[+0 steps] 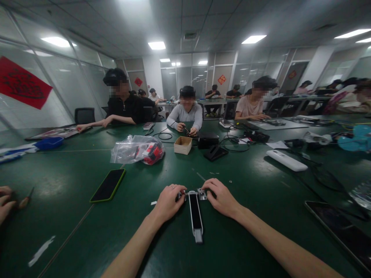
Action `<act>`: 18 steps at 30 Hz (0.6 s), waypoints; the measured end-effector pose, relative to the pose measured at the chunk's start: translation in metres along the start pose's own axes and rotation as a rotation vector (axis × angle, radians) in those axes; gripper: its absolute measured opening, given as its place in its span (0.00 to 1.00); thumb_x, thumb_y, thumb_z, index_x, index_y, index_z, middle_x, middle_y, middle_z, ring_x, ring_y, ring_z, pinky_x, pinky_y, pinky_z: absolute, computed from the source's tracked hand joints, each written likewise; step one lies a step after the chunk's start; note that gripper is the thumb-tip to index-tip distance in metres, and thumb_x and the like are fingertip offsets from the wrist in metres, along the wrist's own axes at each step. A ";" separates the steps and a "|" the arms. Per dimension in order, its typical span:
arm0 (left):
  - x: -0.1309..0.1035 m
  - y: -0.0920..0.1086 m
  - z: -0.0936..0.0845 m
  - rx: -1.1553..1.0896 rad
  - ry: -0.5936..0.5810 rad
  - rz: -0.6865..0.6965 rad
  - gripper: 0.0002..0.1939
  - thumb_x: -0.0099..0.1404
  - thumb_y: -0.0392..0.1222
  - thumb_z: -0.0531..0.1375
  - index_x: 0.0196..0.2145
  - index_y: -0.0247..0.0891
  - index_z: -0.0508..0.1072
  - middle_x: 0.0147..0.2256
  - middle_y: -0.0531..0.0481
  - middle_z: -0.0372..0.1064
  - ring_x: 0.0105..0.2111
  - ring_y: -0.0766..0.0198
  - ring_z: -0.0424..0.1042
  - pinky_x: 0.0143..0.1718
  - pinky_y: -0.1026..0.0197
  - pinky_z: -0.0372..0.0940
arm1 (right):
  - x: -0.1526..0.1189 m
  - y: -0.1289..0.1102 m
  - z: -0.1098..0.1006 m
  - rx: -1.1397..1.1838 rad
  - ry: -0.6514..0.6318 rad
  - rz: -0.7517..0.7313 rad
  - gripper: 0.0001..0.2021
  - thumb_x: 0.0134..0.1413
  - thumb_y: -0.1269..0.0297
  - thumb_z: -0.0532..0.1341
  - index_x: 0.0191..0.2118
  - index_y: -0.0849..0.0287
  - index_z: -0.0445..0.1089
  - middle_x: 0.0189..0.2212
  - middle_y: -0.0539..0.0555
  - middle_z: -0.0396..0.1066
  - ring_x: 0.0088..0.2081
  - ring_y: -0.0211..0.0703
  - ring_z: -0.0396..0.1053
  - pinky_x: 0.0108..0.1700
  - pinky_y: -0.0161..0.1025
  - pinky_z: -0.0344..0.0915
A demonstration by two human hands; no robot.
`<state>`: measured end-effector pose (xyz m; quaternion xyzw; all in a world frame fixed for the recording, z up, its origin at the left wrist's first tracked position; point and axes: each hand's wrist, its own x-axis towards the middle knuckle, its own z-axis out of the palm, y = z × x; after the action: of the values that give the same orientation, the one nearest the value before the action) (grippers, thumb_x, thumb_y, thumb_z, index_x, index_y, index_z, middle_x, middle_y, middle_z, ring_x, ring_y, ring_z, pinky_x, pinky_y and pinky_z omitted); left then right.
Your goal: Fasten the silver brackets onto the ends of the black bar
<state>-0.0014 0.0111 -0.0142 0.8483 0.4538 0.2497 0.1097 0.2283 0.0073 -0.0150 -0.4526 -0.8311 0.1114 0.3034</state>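
Observation:
On the green table in front of me lies a long, narrow device (pixel 196 214) with a white frame, a black strip down its middle and a grey piece at its near end. Small silvery metal parts flank its far end. My left hand (pixel 169 201) pinches the left one, which its fingers mostly cover. With thumb and fingertips, my right hand (pixel 219 197) grips the edge of the right metal part (pixel 202 194), a flat plate with holes. Both wrists stay low, close to the tabletop.
A phone in a green case (pixel 108 185) lies to the left, beyond it a plastic bag (pixel 137 150) with red items. Ahead stand a small open box (pixel 182 145) and black devices. A white power bank (pixel 286 160) and dark tablet (pixel 342 231) lie right. Another person's hand (pixel 5 202) is far left.

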 end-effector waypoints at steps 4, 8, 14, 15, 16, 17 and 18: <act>0.001 0.002 -0.001 0.006 -0.005 0.003 0.09 0.62 0.35 0.55 0.41 0.39 0.70 0.37 0.49 0.71 0.38 0.61 0.68 0.39 0.60 0.61 | 0.000 0.003 0.002 -0.016 -0.006 -0.034 0.10 0.53 0.75 0.52 0.36 0.59 0.70 0.39 0.55 0.67 0.41 0.43 0.64 0.43 0.44 0.64; 0.001 0.003 -0.002 0.018 -0.009 -0.001 0.09 0.61 0.34 0.55 0.40 0.39 0.70 0.36 0.49 0.71 0.37 0.61 0.68 0.39 0.60 0.61 | -0.001 0.005 0.005 0.000 0.048 -0.059 0.11 0.52 0.76 0.52 0.37 0.59 0.70 0.39 0.56 0.67 0.41 0.43 0.64 0.43 0.44 0.64; 0.001 0.001 0.000 0.003 -0.005 0.001 0.09 0.62 0.35 0.54 0.41 0.39 0.70 0.36 0.49 0.71 0.37 0.61 0.68 0.39 0.59 0.61 | 0.001 0.005 0.002 -0.080 0.029 -0.045 0.11 0.54 0.75 0.52 0.37 0.59 0.70 0.39 0.56 0.68 0.42 0.43 0.64 0.44 0.44 0.63; 0.001 0.000 0.000 0.002 -0.005 0.000 0.09 0.62 0.35 0.54 0.41 0.39 0.70 0.36 0.49 0.71 0.37 0.61 0.68 0.39 0.59 0.61 | 0.002 0.007 -0.001 -0.110 0.051 -0.031 0.12 0.54 0.75 0.51 0.38 0.59 0.70 0.39 0.56 0.68 0.42 0.44 0.64 0.44 0.44 0.63; 0.001 0.000 0.000 0.002 -0.005 0.000 0.10 0.62 0.35 0.54 0.41 0.39 0.69 0.36 0.49 0.71 0.37 0.61 0.68 0.39 0.59 0.61 | 0.004 0.010 -0.005 -0.149 0.076 -0.014 0.12 0.54 0.75 0.51 0.39 0.59 0.70 0.40 0.56 0.68 0.43 0.44 0.64 0.44 0.44 0.63; 0.001 0.000 -0.001 0.002 -0.005 0.002 0.10 0.62 0.35 0.54 0.42 0.39 0.69 0.37 0.49 0.71 0.37 0.61 0.68 0.39 0.59 0.61 | 0.005 0.014 -0.010 -0.198 0.098 0.012 0.12 0.54 0.74 0.51 0.40 0.60 0.69 0.40 0.57 0.68 0.43 0.45 0.64 0.45 0.44 0.62; 0.001 0.001 -0.001 0.004 -0.002 0.004 0.10 0.62 0.35 0.54 0.42 0.39 0.69 0.37 0.49 0.71 0.36 0.61 0.68 0.39 0.59 0.61 | 0.005 0.019 -0.016 -0.255 0.112 0.050 0.13 0.54 0.74 0.51 0.42 0.60 0.69 0.41 0.58 0.68 0.44 0.46 0.64 0.45 0.44 0.62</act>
<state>-0.0007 0.0118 -0.0127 0.8496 0.4526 0.2483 0.1080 0.2485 0.0209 -0.0087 -0.5136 -0.8086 -0.0130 0.2867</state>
